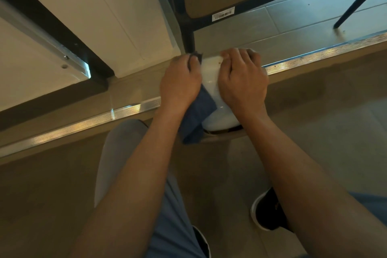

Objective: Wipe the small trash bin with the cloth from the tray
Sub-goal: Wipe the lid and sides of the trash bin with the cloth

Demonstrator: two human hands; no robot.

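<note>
The small white trash bin (211,88) sits on the floor (314,121) right at a ribbed metal threshold strip (83,130), just in front of a dark table leg (187,35), and it is seen from above with its smooth lid or top facing the camera; what it holds inside cannot be seen. The left hand (180,84) has its fingers curled round a dark blue cloth (198,119), pressing it against the bin's left side, with a loose fold of the cloth hanging down toward the person and a small dark corner poking out past the fingertips. The right hand (243,81) grips the bin's right side, fingers bent over its far edge. A few small brownish specks show on the white surface near the far rim. On the underside edge of the table frame above, a white barcode sticker (223,15) is stuck flat; its print is too small and blurred to read. Below the arms, blue trousers and a black shoe with a white sole (268,211) rest on the floor.
</note>
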